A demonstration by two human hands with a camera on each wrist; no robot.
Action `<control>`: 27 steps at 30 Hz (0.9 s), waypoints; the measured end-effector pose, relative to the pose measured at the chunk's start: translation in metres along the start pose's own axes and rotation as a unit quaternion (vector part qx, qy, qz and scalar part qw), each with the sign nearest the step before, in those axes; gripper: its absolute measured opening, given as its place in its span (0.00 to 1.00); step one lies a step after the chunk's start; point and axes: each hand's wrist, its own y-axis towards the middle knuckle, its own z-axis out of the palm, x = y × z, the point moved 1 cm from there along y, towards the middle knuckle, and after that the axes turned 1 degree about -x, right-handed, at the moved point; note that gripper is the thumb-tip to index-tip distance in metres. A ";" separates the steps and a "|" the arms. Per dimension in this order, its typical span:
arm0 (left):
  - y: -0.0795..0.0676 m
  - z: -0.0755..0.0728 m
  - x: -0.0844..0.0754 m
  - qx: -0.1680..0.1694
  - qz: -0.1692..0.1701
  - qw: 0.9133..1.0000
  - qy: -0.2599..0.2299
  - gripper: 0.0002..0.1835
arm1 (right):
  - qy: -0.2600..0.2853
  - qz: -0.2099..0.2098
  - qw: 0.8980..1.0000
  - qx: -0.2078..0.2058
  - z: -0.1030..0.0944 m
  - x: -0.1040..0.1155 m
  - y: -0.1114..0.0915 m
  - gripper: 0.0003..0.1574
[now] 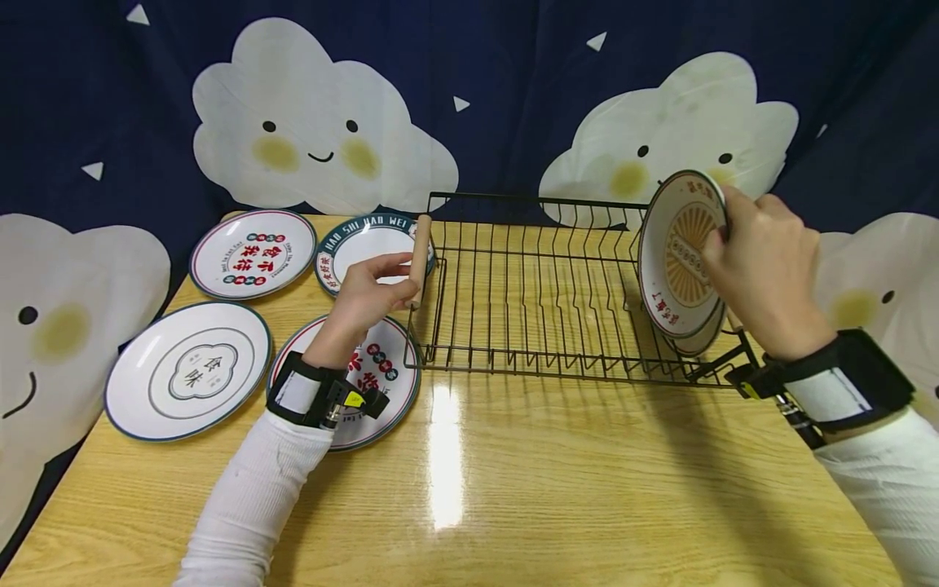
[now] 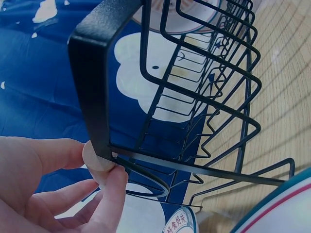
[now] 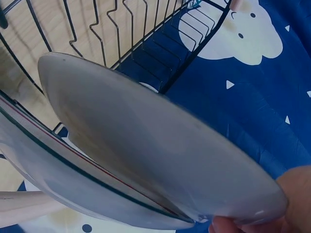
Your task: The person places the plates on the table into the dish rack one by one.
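Note:
My left hand (image 1: 370, 297) pinches the round wooden handle (image 1: 421, 261) at the left end of a black wire dish rack (image 1: 550, 376). In the left wrist view, thumb and fingers close around that handle's end beside the black frame (image 2: 90, 73). At the rack's right end, my right hand (image 1: 770, 269) grips the rim of a plate with a brown fan pattern (image 1: 682, 253). This plate stands steeply tilted, its patterned face turned left. Just behind it a second plate (image 1: 704, 336) is mostly hidden; the right wrist view shows its green-and-red rim (image 3: 97, 184) close beside the held plate (image 3: 155, 136).
Several plates lie on the wooden table (image 1: 557, 473) left of the rack: a red-lettered one (image 1: 220, 253), a green-rimmed one (image 1: 359, 253), a plate with a grey emblem (image 1: 147, 367), and another red-lettered plate (image 1: 396, 391) partly under my left wrist. A dark blue cloud-print curtain (image 1: 506, 147) hangs behind.

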 end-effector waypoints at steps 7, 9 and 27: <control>-0.001 0.000 0.001 0.000 0.002 1.000 0.000 0.26 | -0.006 0.005 1.000 0.012 0.003 -0.003 -0.001 0.20; 0.000 0.000 0.001 0.000 0.001 1.000 -0.003 0.26 | -0.006 0.006 1.000 0.015 0.004 -0.004 -0.001 0.18; 0.000 0.001 0.001 -0.005 0.005 1.000 -0.001 0.26 | -0.013 0.003 1.000 0.025 0.015 -0.005 -0.004 0.12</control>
